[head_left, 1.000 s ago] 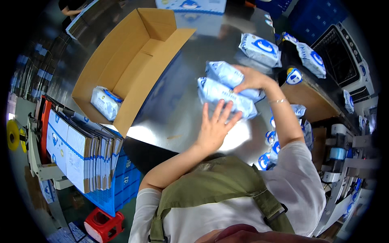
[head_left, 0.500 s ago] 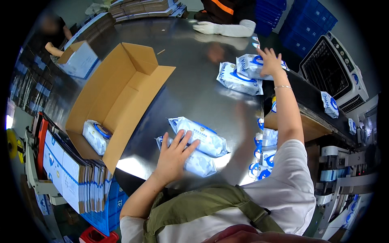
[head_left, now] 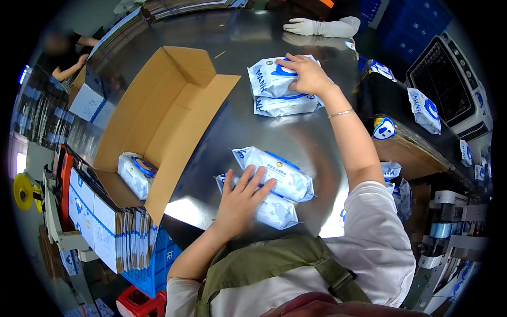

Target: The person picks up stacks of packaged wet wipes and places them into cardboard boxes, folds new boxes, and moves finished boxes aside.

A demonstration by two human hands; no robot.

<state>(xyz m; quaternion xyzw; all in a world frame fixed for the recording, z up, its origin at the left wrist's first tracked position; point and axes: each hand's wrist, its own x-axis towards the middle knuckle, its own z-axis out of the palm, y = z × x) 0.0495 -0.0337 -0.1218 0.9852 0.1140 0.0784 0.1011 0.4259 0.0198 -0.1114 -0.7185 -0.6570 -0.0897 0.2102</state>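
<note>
Two white-and-blue wipes packs lie in the middle of the steel table, an upper pack [head_left: 288,177] partly over a lower pack [head_left: 277,211]. Across them rests my left hand [head_left: 240,203], fingers spread, palm down. Farther off, my right hand [head_left: 309,76] lies with its fingers over the top of another wipes pack [head_left: 269,76], which sits on a second pack [head_left: 282,105]. Its fingers are spread on the wrapper, and the thumb presses near the blue lid print. To the left, an open cardboard carton [head_left: 158,127] holds one wipes pack [head_left: 136,174] at its near end.
A conveyor belt [head_left: 396,100] on the right carries more packs [head_left: 424,111]. Flattened cartons [head_left: 105,227] stand at lower left above a blue crate [head_left: 153,269]. A co-worker's white-gloved hand [head_left: 301,26] rests at the table's far edge. Another person [head_left: 63,58] handles a box at far left.
My right hand has moved left from beside the belt, and the two packs under it have come along, now stacked more squarely. My left hand stays on its packs.
</note>
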